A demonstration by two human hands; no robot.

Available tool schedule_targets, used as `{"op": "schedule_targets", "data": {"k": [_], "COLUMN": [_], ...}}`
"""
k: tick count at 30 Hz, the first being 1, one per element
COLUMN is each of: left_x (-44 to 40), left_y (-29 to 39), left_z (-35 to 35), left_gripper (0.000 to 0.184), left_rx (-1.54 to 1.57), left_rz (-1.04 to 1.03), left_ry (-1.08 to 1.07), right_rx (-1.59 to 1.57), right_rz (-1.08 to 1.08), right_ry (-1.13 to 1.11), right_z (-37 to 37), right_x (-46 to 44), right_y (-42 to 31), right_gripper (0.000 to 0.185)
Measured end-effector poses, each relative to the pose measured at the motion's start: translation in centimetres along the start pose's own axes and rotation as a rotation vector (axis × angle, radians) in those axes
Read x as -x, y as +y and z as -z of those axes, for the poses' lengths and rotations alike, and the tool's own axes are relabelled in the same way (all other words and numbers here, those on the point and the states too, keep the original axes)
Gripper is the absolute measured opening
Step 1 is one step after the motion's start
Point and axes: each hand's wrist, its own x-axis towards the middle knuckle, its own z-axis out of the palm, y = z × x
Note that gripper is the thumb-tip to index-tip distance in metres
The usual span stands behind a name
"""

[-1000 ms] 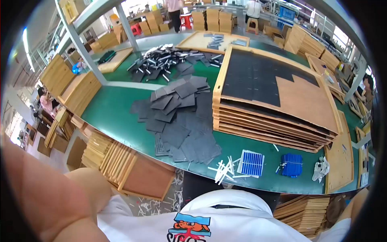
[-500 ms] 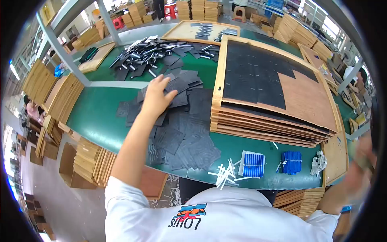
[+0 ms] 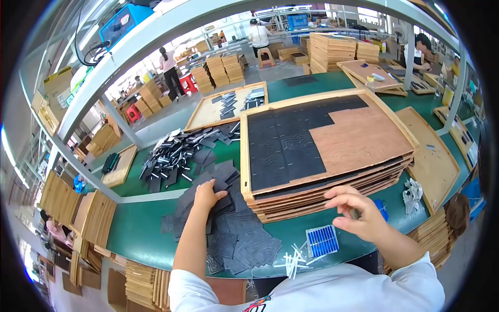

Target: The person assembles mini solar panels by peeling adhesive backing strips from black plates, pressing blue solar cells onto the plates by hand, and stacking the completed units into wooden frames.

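**Left hand [image 3: 208, 196] on black squares [image 3: 253, 245], right hand [image 3: 359, 214] raised**

Left hand: set on the far half of the loose pile, left of the stacked wooden frames [image 3: 300, 207]; thumb spread; cannot tell whether a square is gripped. Right hand: well apart from the left, by the stack's near side, fingers curled, thumb away; small dark spot among them, cannot tell if held. Top frame: squares cover left and far parts, brown board [image 3: 361, 139] exposed at right. Green bench [image 3: 140, 229], near edge: blue striped panel [image 3: 322, 241], white strips [image 3: 294, 263] beside it. Writing: carton [image 3: 58, 88] at left, slanted handwritten figures, perhaps starting "36"; blue box [image 3: 115, 30], white emblem too small to read; shirt print [image 3: 258, 303] cut off.
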Motion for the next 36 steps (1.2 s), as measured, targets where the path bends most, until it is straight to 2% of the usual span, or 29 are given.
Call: {"op": "schedule_targets", "data": {"k": [3,6,13,15,17,19,21,23,25,26,28,29,31,32,33,35,36], "left_x": [-1.9,-2.7,-1.3,1.6,5.8,11.5,17.1,20.8,23.7,23.9,23.3,23.4,23.0,22.3,22.2,22.3,22.3], "left_y": [-0.9,-0.4,0.5,2.5,5.5,8.8,13.8,16.1,19.2,18.8,18.3,18.4,19.8,20.4,21.0,22.0,22.9], "left_z": [-0.5,0.8,0.4,2.7,6.4,8.6,7.5,1.9,-0.3,-1.1,-2.1,-2.3,-0.6,-0.9,-1.0,-0.3,1.2], "left_gripper": [0.075,0.078,0.082,0.082,0.084,0.083,0.083,0.083,0.086,0.086,0.091,0.091,0.106,0.119,0.119,0.123,0.124], "left_rx": [0.034,0.169,0.142,0.061,0.527,1.222,1.599,1.840,1.978,1.981,1.871,1.877,1.829,1.976,1.975,1.861,1.664], "left_rz": [0.056,0.170,0.066,0.011,0.062,-0.146,-0.507,-0.439,-0.369,-0.367,-0.380,-0.379,-0.384,-0.388,-0.386,-0.229,-0.243], "left_ry": [-0.014,-0.210,-0.139,0.180,0.303,0.284,0.015,-0.475,-0.552,-0.552,-0.748,-0.746,-0.961,-1.172,-1.170,-1.181,-1.186], "right_rx": [-0.057,-0.064,-0.016,-0.005,-0.004,-0.030,-0.061,-0.141,-0.211,-0.215,-0.186,-0.158,-0.046,0.022,0.091,0.224,0.213], "right_rz": [0.004,-0.028,0.003,-0.010,-0.122,-0.152,-0.195,-0.027,0.050,0.052,0.073,0.095,0.165,0.152,0.144,0.241,0.194], "right_ry": [-0.048,-0.116,-0.154,-0.173,-0.169,-0.211,-0.256,-0.172,-0.274,-0.293,-0.327,-0.359,-0.400,-0.493,-0.582,-0.572,-0.568], "right_z": [-1.2,-1.5,-0.3,0.6,1.3,1.3,0.2,-2.1,-3.2,-3.3,-2.5,-2.0,-0.8,-0.2,0.2,-0.3,-0.7], "right_x": [0.1,1.1,4.6,5.4,6.0,5.5,5.0,3.2,2.2,2.1,1.8,1.7,1.0,0.8,0.7,1.3,1.7], "right_y": [0.3,0.3,1.7,2.1,2.1,2.8,2.7,1.3,2.3,2.4,2.0,1.7,0.1,-0.3,-0.5,-0.2,0.1], "right_gripper": [0.028,0.027,0.028,0.029,0.029,0.031,0.034,0.028,0.025,0.020,0.019,0.018,0.014,0.014,0.014,0.014,0.014]}}
